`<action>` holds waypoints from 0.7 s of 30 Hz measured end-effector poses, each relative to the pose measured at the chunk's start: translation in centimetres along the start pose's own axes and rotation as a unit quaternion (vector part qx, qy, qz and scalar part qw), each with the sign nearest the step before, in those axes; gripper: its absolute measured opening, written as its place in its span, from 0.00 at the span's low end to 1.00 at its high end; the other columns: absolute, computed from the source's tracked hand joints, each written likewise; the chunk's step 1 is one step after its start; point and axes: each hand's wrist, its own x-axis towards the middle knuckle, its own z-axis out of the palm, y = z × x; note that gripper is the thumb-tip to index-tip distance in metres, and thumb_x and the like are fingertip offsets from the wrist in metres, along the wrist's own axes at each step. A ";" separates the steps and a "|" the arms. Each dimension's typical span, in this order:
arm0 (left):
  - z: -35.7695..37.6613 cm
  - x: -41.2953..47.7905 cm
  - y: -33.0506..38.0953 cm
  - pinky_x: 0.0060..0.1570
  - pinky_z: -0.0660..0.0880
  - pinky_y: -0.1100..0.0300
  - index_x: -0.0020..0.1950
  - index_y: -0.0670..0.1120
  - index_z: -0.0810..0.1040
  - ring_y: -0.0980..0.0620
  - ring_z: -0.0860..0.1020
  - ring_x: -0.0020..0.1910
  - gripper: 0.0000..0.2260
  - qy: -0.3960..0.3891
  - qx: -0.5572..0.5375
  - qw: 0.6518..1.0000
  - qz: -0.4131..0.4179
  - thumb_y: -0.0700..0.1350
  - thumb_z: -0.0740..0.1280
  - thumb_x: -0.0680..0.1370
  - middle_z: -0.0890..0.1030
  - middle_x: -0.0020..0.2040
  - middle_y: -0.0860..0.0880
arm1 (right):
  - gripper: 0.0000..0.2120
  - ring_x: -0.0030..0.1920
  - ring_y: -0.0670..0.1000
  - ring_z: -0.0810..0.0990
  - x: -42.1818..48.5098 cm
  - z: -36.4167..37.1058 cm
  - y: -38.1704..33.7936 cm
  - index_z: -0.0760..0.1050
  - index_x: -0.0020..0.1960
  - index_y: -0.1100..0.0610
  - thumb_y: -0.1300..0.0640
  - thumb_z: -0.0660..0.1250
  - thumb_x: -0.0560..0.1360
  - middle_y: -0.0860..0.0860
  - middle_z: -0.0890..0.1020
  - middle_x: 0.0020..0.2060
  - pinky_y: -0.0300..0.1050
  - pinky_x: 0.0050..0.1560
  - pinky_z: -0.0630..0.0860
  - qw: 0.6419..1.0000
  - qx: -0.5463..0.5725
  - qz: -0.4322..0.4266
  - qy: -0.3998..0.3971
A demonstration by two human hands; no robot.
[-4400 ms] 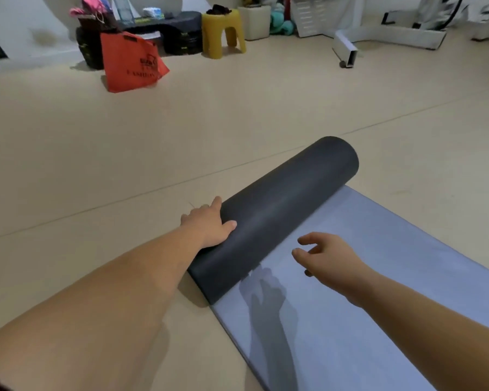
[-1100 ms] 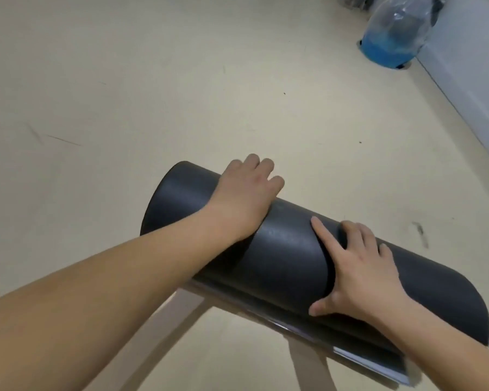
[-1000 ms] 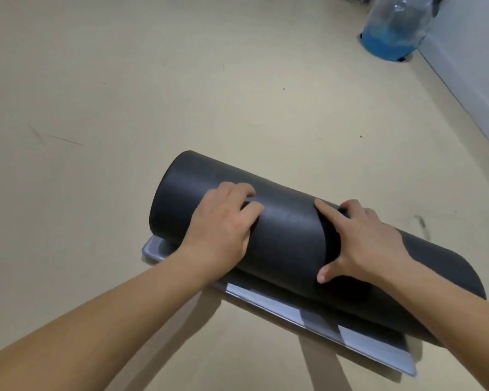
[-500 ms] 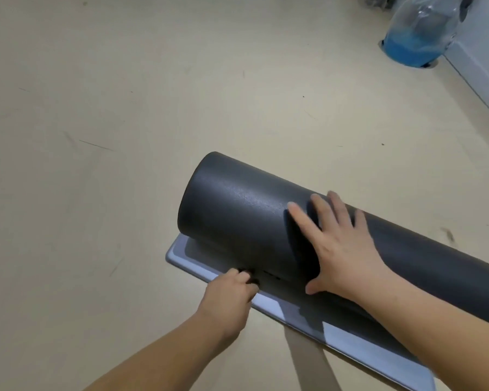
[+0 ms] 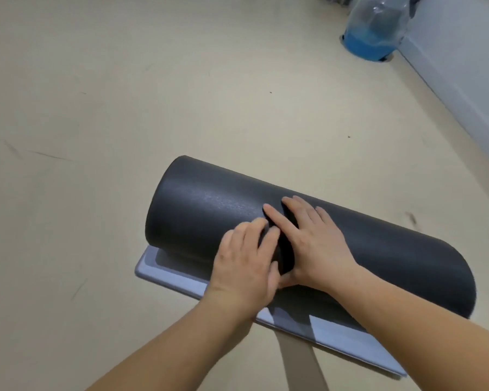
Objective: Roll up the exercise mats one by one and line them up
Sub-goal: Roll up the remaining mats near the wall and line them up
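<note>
Exercise mat (image 5: 308,235), a thick dark grey foam roll with a pale lilac inner face, lies diagonally across the beige floor (image 5: 124,108) from far left to near right, only a narrow lilac flap (image 5: 350,340) left unrolled along its near side. The left hand (image 5: 246,263) and right hand (image 5: 314,241) press down side by side near mid-length, fingers spread flat on the curved surface, not clamped around it. Likely risk: with pressure only at the centre, the springy foam could loosen at the ends or spring open if the palms lift before the flap is tucked; a plastic-wrapped blue container (image 5: 376,29) stands well apart by the far-right wall (image 5: 463,66).
</note>
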 end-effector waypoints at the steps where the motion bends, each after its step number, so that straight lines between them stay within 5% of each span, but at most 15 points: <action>1: 0.0 0.5 0.0 0.58 0.76 0.46 0.70 0.46 0.75 0.42 0.73 0.62 0.29 -0.017 0.034 0.999 -0.019 0.56 0.72 0.71 0.75 0.66 0.43 | 0.67 0.83 0.54 0.45 -0.7 0.1 0.8 0.39 0.84 0.40 0.26 0.78 0.59 0.51 0.47 0.84 0.56 0.81 0.50 0.999 0.030 0.012 0.001; 5: 0.3 0.2 -0.4 0.58 0.74 0.42 0.72 0.44 0.76 0.39 0.71 0.64 0.30 -0.071 0.105 0.992 -0.016 0.59 0.67 0.74 0.72 0.69 0.40 | 0.48 0.81 0.54 0.54 -6.7 0.7 6.5 0.56 0.82 0.40 0.18 0.59 0.69 0.50 0.56 0.82 0.57 0.82 0.55 0.988 0.072 0.117 0.071; 8: 0.6 0.2 0.6 0.56 0.72 0.40 0.70 0.40 0.78 0.36 0.71 0.63 0.30 -0.054 0.126 0.990 -0.035 0.56 0.62 0.73 0.73 0.67 0.37 | 0.41 0.78 0.60 0.61 -13.7 3.5 12.6 0.56 0.81 0.34 0.18 0.46 0.72 0.55 0.60 0.78 0.62 0.75 0.66 0.930 0.084 0.339 0.114; 10: 0.9 0.3 2.1 0.56 0.71 0.38 0.68 0.37 0.78 0.35 0.70 0.63 0.29 -0.057 0.125 0.988 -0.073 0.51 0.66 0.71 0.73 0.68 0.35 | 0.44 0.71 0.60 0.71 -17.6 5.3 15.0 0.50 0.79 0.27 0.16 0.56 0.67 0.55 0.64 0.73 0.58 0.67 0.74 0.868 0.229 0.437 0.067; 12: 1.2 0.2 4.8 0.60 0.70 0.36 0.65 0.35 0.78 0.33 0.69 0.67 0.27 -0.045 0.107 0.990 -0.084 0.46 0.74 0.69 0.71 0.71 0.34 | 0.48 0.62 0.55 0.74 -19.7 6.8 15.7 0.46 0.77 0.23 0.25 0.71 0.67 0.53 0.66 0.70 0.50 0.63 0.74 0.825 0.364 0.428 0.062; 14: 2.5 -0.8 8.8 0.64 0.70 0.37 0.62 0.38 0.79 0.33 0.68 0.71 0.24 -0.049 0.073 0.996 0.007 0.46 0.77 0.68 0.69 0.75 0.35 | 0.51 0.57 0.51 0.72 -20.5 8.0 15.3 0.45 0.77 0.23 0.33 0.78 0.68 0.51 0.66 0.66 0.46 0.60 0.70 0.814 0.410 0.403 0.081; 17: 6.2 -3.3 14.9 0.59 0.79 0.39 0.56 0.45 0.82 0.33 0.67 0.72 0.18 -0.141 0.040 0.974 0.170 0.50 0.78 0.69 0.70 0.75 0.38 | 0.53 0.53 0.50 0.73 -20.8 9.5 14.5 0.45 0.77 0.23 0.34 0.79 0.67 0.50 0.69 0.61 0.45 0.56 0.70 0.799 0.421 0.411 0.124; 21: 9.0 -4.3 15.5 0.57 0.81 0.42 0.68 0.45 0.81 0.31 0.66 0.73 0.27 -0.182 0.087 0.958 0.204 0.46 0.78 0.69 0.66 0.77 0.37 | 0.53 0.52 0.50 0.72 -20.9 11.1 14.4 0.42 0.78 0.24 0.33 0.77 0.68 0.50 0.71 0.58 0.46 0.55 0.71 0.794 0.420 0.419 0.133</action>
